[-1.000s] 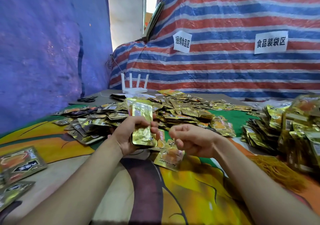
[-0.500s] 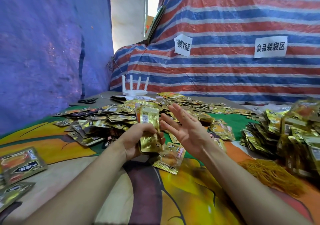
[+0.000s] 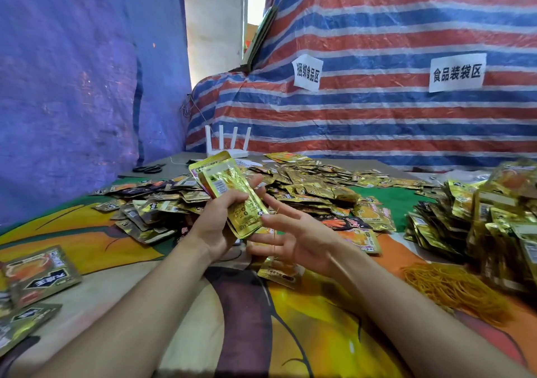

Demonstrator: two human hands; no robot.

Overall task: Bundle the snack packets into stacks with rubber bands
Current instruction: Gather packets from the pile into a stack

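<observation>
The left hand (image 3: 215,226) grips a stack of gold snack packets (image 3: 231,196), tilted over the loose packet heap (image 3: 305,186). The right hand (image 3: 293,235) is spread, fingers straight, just beside the stack's lower end.

Blue tarp (image 3: 72,87) hangs left; striped tarp (image 3: 377,122) with two paper signs (image 3: 456,72) stands far, daylight from perhaps a window (image 3: 255,5) between.
</observation>
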